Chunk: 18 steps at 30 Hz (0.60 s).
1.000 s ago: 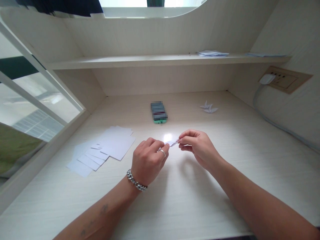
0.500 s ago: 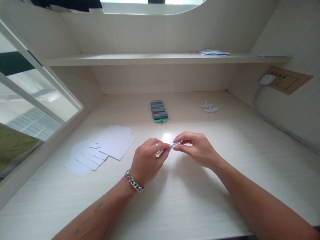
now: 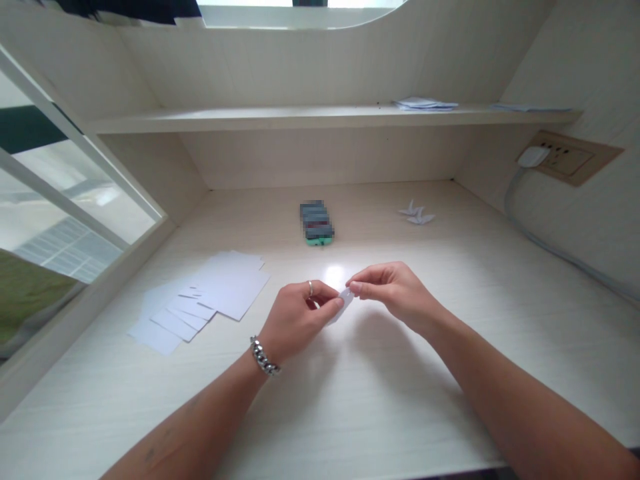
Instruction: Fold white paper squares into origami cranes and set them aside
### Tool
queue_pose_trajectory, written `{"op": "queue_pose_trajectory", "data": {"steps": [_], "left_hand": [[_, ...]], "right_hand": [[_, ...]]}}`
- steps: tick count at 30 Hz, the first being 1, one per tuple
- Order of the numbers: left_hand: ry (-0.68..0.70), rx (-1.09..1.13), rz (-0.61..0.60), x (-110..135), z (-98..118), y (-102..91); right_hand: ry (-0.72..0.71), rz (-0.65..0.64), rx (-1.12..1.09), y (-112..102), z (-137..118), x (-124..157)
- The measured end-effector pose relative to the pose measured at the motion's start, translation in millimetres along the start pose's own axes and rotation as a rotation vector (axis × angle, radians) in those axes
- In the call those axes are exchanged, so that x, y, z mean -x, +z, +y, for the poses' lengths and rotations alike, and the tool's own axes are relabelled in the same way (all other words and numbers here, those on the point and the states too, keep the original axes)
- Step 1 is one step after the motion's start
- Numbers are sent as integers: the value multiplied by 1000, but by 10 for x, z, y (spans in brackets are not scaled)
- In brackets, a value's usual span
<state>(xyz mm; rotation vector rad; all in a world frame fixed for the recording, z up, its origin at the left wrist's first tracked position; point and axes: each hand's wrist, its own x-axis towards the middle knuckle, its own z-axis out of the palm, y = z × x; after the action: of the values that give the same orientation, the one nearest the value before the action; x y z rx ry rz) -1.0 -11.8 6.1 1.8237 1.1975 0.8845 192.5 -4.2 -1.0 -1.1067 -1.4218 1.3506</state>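
A small folded piece of white paper (image 3: 342, 307) is held above the desk between my two hands. My left hand (image 3: 301, 312), with a ring on a finger and a chain bracelet at the wrist, pinches its left side between thumb and fingers. At the paper's upper right end, my right hand (image 3: 390, 290) pinches the tip with thumb and forefinger. The fingers hide part of the folds. To the left of my left hand lie several loose white paper sheets (image 3: 235, 283), overlapping in a fan.
Small folded paper cranes (image 3: 417, 213) stand at the back right of the desk (image 3: 400, 413). A phone-like object (image 3: 317, 223), blurred with a green edge, lies at the back middle. Papers (image 3: 425, 104) rest on the shelf. A plugged-in charger (image 3: 533, 157) trails a cable down the right side.
The folded paper has been tilted so its flat face shows and its lower end points down to the left. My left thumb has shifted onto this face; my right fingers have closed on the tip.
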Motion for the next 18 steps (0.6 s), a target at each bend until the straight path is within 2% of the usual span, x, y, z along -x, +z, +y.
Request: {"op": "queue_pose_trajectory", "data": {"steps": [6, 12, 14, 18], "left_hand": [[-188, 217, -85, -55, -46, 18], [-259, 408, -89, -66, -45, 44], [-251, 419, -67, -69, -54, 51], [-221, 402, -38, -73, -81, 62]], "right_hand": [[41, 149, -123, 96, 34, -23], [40, 238, -239, 142, 11, -24], [65, 211, -265, 148, 16, -16], [82, 70, -201, 180, 54, -3]]}}
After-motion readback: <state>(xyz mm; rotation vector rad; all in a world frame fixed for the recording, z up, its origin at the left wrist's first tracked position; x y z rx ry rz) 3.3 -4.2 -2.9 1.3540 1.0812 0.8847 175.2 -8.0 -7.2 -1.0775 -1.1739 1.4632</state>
